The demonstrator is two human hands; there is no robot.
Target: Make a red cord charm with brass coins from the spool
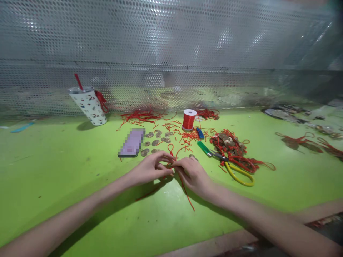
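Observation:
At the middle of the green table, my left hand and my right hand meet at the fingertips. Both are closed on a red cord, whose loop sticks up above the fingers while loose ends trail down toward me. The fingers hide the spot where the cord is pinched. Just beyond my hands lie several loose round coins. Right of my right hand are a green lighter and scissors with yellow handles, next to a heap of coins tied with red cord.
A spool of red cord stands behind the coins among red scraps, with a blue lighter near it. A phone lies to the left. Farther back are a tumbler with a straw and a perforated metal screen.

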